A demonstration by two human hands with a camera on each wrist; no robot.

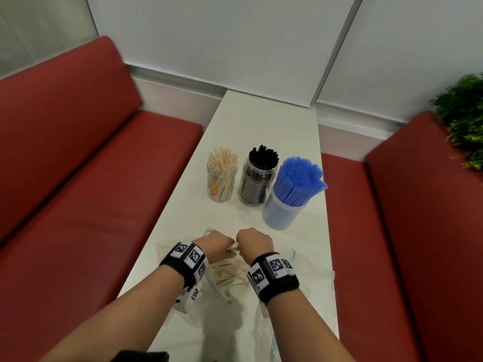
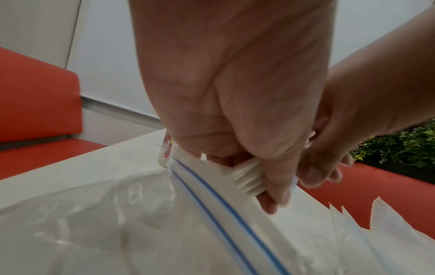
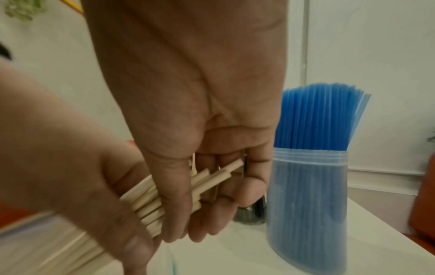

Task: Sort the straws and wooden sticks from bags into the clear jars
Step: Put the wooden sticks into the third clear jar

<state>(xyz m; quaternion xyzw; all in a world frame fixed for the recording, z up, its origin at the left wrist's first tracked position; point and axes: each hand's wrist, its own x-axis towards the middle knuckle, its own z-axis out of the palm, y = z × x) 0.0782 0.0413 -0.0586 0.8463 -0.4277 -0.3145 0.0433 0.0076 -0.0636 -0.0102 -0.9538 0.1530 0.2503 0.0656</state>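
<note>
Both hands meet low over the white table (image 1: 261, 121). My left hand (image 1: 217, 245) and right hand (image 1: 254, 242) both grip one bundle of pale wooden sticks (image 3: 212, 178), whose ends poke out between the fingers. In the left wrist view the left hand (image 2: 235, 111) holds the stick ends (image 2: 247, 178) above a clear zip bag (image 2: 212, 214) with blue seal lines. More sticks (image 1: 230, 274) lie in that bag under the wrists. Behind stand three clear jars: beige sticks (image 1: 222, 178), black straws (image 1: 258, 178), blue straws (image 1: 290, 199).
Empty clear bags lie near the front edge (image 1: 264, 335) and at the right (image 1: 313, 267) of the table. Red benches (image 1: 91, 165) flank both long sides. A green plant (image 1: 465, 118) sits at the far right. The blue-straw jar (image 3: 310, 195) stands close beside my right hand.
</note>
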